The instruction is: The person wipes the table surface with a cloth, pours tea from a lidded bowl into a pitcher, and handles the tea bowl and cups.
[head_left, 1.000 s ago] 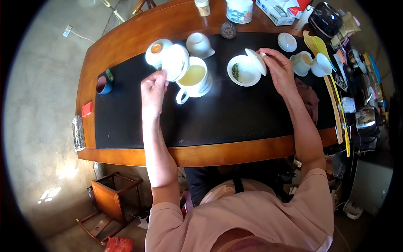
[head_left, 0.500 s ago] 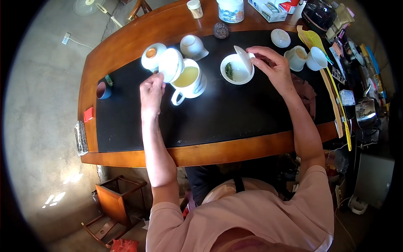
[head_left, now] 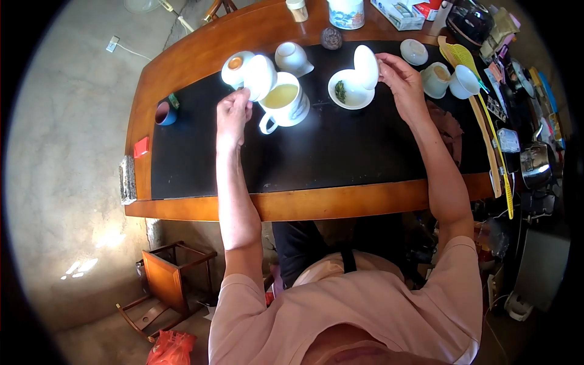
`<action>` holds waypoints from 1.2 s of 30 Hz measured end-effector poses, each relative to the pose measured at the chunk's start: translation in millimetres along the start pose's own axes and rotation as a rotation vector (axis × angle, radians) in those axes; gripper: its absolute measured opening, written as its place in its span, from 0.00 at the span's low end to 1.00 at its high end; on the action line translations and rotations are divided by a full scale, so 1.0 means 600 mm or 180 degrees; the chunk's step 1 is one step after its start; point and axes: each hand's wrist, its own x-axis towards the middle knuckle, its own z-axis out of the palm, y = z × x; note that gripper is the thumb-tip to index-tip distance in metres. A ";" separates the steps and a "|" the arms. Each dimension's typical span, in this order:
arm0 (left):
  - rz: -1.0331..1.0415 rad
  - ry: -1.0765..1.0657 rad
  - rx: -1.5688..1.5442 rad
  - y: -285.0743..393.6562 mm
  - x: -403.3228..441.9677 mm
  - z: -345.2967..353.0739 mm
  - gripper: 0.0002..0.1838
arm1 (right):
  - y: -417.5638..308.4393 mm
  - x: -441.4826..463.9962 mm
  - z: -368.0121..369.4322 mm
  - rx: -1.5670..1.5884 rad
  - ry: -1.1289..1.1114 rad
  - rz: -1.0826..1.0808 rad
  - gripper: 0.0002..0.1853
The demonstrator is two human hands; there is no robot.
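Observation:
My left hand pinches a round white lid, tilted on edge beside the mug. The white mug holds pale yellow-green tea, its handle pointing toward me. My right hand grips a smaller white lid by its far side, standing nearly upright above the right edge of a white tea bowl. Wet green tea leaves lie against the bowl's left inner wall. Behind the left lid is an upturned white cup, partly hidden. A white spouted pitcher rests upside down behind the mug.
On the right lie a small white dish, two white cups, a yellow strainer and long wooden strips. A dark walnut-like ball sits at the mat's back edge. A small purple-blue cup stands far left.
The lid in my right hand has lifted and turned more upright, its broad face now toward me. My left hand still holds its lid beside the mug. The whole view has shifted slightly.

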 end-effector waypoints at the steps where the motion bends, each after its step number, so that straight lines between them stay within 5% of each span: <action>1: -0.0011 0.0000 -0.0195 0.001 0.000 0.000 0.13 | -0.004 0.000 0.000 0.0115 0.0034 0.0022 0.13; 19: 0.0215 0.0264 0.1133 0.035 -0.036 -0.002 0.20 | -0.009 -0.013 0.025 -0.0931 -0.0408 -0.0535 0.14; 27: 0.0833 0.0372 0.2213 0.062 -0.043 -0.002 0.20 | -0.002 -0.010 0.025 -0.0812 -0.0387 -0.0538 0.13; 36: 0.0690 0.0380 0.3026 0.125 -0.066 0.043 0.22 | -0.003 -0.014 0.029 -0.0735 -0.0547 -0.0454 0.14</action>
